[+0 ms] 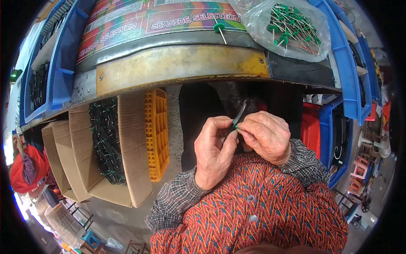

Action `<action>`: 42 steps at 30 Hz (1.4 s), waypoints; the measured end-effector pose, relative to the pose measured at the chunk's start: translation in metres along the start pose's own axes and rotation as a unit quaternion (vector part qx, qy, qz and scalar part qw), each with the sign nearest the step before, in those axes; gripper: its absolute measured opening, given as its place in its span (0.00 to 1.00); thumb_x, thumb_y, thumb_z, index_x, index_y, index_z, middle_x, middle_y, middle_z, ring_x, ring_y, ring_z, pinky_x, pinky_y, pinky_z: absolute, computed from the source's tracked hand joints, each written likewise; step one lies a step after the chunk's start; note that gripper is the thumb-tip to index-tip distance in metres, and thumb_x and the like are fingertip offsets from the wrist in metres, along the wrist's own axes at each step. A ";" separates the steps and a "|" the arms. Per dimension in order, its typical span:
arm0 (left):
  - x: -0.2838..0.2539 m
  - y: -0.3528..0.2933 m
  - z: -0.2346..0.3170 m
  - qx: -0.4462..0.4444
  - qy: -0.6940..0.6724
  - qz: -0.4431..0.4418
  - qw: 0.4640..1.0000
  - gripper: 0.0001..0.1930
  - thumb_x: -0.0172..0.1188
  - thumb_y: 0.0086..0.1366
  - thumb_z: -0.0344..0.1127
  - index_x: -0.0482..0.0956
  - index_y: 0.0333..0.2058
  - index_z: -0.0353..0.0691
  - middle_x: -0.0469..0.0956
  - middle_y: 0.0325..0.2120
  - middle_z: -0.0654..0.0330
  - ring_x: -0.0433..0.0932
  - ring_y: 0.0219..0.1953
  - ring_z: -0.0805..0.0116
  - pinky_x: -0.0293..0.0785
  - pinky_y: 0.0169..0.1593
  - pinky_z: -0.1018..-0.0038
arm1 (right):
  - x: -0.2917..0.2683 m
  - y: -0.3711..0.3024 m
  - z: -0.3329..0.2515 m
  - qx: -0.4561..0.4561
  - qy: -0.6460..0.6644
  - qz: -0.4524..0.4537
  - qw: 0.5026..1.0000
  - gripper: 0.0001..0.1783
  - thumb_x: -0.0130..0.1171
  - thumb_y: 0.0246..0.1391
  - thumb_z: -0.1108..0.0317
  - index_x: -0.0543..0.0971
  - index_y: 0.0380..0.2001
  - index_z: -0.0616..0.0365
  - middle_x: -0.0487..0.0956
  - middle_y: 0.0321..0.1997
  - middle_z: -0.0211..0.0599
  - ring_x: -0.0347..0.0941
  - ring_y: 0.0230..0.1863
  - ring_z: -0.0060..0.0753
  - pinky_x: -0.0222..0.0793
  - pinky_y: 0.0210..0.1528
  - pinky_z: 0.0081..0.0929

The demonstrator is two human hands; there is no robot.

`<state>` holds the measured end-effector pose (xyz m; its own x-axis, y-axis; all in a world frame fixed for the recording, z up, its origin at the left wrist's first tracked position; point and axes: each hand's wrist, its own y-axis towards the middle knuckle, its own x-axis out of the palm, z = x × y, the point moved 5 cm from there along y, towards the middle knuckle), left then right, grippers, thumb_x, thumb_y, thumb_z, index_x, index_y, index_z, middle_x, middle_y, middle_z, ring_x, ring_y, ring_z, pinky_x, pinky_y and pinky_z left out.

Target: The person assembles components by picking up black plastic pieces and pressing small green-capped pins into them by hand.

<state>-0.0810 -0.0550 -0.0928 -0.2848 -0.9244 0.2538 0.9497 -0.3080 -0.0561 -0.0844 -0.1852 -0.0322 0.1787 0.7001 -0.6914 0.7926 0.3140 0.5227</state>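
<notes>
Close in front of my chest, both hands meet on a slim black piece with a small green bit at its lower end. My left hand pinches the black piece between thumb and fingers. From the other side, my right hand closes its fingertips on the green bit, which looks like the head of a pin; its shaft is hidden. On the bench above lies one green-headed metal pin. A clear plastic bag at the upper right holds several more green-headed pins.
The bench edge crosses ahead of my hands. Blue bins stand at left and right. Below left are an open cardboard box of black pieces with green bits and an orange crate. Another person's red garment shows far left.
</notes>
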 end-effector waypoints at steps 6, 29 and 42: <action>0.000 -0.003 -0.002 0.068 0.143 0.015 0.987 0.10 0.52 0.61 0.16 0.69 0.41 0.30 0.71 0.39 0.58 0.72 0.34 0.78 0.72 0.38 0.81 | 0.000 0.000 -0.004 -0.015 -0.021 -0.006 1.000 0.17 0.66 0.33 0.80 0.77 0.32 0.65 0.75 0.29 0.41 0.75 0.26 0.39 0.73 0.26 0.29; 0.000 -0.004 -0.007 -0.037 -0.062 -0.016 0.997 0.09 0.54 0.63 0.20 0.71 0.43 0.30 0.73 0.40 0.58 0.74 0.33 0.79 0.73 0.35 0.83 | 0.013 -0.023 0.034 0.423 0.368 0.012 0.828 0.26 0.64 0.46 0.81 0.64 0.47 0.63 0.78 0.27 0.36 0.74 0.25 0.17 0.70 0.26 0.14; 0.002 -0.004 -0.014 -0.114 -0.136 -0.037 0.983 0.08 0.56 0.65 0.24 0.73 0.42 0.33 0.75 0.30 0.63 0.72 0.28 0.82 0.68 0.29 0.86 | 0.019 -0.021 0.039 0.441 0.447 -0.104 0.772 0.08 0.63 0.52 0.74 0.75 0.35 0.60 0.75 0.23 0.24 0.70 0.21 0.11 0.65 0.22 0.11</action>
<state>-0.0873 -0.0584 -0.1060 -0.2771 -0.8130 0.5121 0.8651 -0.4430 -0.2351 -0.0750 -0.2041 -0.0760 -0.1665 0.9798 0.1107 0.9091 0.1960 -0.3676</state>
